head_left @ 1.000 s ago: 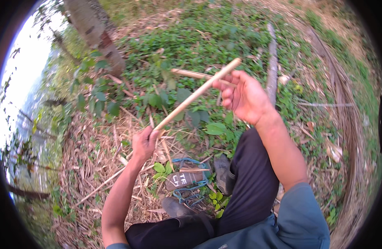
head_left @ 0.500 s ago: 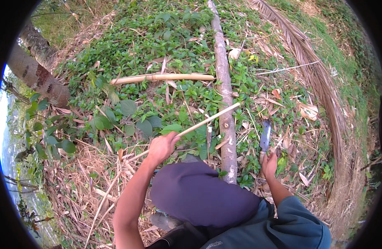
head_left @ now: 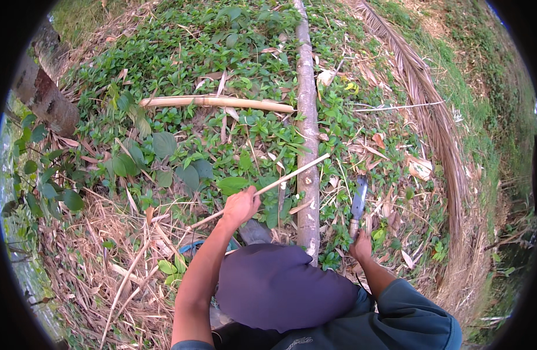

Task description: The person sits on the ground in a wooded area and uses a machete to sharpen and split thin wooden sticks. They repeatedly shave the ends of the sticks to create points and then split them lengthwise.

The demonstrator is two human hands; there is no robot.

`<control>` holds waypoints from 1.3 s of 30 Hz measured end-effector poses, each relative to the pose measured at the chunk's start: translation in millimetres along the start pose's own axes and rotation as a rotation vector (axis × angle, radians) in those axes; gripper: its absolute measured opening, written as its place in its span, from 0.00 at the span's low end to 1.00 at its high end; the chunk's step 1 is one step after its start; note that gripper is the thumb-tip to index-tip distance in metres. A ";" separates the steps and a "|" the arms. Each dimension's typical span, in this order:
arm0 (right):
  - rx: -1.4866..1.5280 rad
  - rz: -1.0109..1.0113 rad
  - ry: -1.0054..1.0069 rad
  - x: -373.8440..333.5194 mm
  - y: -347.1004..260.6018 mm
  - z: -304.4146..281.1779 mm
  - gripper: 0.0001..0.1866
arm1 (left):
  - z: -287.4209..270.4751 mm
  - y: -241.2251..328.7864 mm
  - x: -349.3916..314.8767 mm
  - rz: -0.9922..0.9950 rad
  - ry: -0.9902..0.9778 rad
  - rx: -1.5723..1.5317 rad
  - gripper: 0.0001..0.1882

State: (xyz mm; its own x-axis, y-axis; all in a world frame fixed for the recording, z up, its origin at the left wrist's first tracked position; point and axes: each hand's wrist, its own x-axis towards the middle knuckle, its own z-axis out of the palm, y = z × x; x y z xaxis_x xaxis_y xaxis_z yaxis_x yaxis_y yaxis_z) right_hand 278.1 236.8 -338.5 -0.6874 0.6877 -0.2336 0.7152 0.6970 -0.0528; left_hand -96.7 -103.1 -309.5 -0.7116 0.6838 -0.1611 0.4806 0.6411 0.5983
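My left hand point(head_left: 242, 207) is closed round a thin, pale, peeled stick point(head_left: 291, 175). The stick slants up to the right, its far end passing over a long bare log point(head_left: 308, 140). To the right of the log, my right hand point(head_left: 360, 246) grips the handle of a machete point(head_left: 358, 201). Its broad grey blade points away from me, low over the leaf litter. My fingers on the handle show only in part.
A split pale pole point(head_left: 216, 101) lies crosswise left of the log. My knee point(head_left: 280, 286) sits between my arms. A tree trunk point(head_left: 49, 102) leans in at the left, and a dried palm frond point(head_left: 426, 87) runs along the right. Green plants and dry leaves cover the ground.
My left hand has shifted right along the stick, closer to its far end. The view has turned slightly, and a blue item now shows beside my left forearm. My right hand still holds the machete.
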 end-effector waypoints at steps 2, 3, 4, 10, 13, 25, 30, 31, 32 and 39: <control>0.057 0.179 -0.029 13.3 -3.7 8.2 0.31 | 3.4 4.4 2.1 0.014 0.007 -0.059 0.12; 0.119 0.292 -0.034 20.7 -9.4 11.7 0.30 | 4.9 6.5 2.2 0.017 0.010 -0.085 0.12; 0.173 0.416 -0.028 25.2 -4.2 13.4 0.29 | 9.7 11.9 5.6 0.049 0.040 -0.135 0.12; 0.801 0.437 0.203 44.0 -36.7 -20.8 0.16 | 23.0 26.5 16.9 0.035 0.008 -0.122 0.16; 0.640 0.127 0.390 35.9 -63.9 -47.9 0.09 | 25.6 28.0 21.8 -0.006 -0.066 -0.095 0.21; 0.205 -0.227 0.045 102.9 -202.6 -137.2 0.22 | 40.0 48.7 13.7 -0.207 -0.182 -0.196 0.30; 0.167 -0.421 0.241 124.0 -193.4 -130.1 0.21 | 39.9 51.5 11.9 -0.239 -0.190 -0.198 0.30; 0.106 -0.389 0.164 125.6 -193.8 -131.3 0.21 | 38.8 50.6 11.1 -0.238 -0.187 -0.199 0.30; 0.045 -0.356 0.088 127.2 -193.7 -133.7 0.21 | 37.6 49.4 10.2 -0.230 -0.187 -0.198 0.30; 0.021 -0.342 -0.007 126.6 -199.0 -133.8 0.23 | 53.1 49.1 17.3 -0.127 -0.014 -0.251 0.24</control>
State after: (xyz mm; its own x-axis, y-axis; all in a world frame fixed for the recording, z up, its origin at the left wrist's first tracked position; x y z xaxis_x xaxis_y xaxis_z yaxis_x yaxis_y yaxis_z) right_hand 31.8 212.3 -227.7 -0.8870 0.4137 -0.2052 0.4461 0.8825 -0.1488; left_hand -58.2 -41.3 -324.6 -0.7498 0.6097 -0.2570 0.2451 0.6168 0.7480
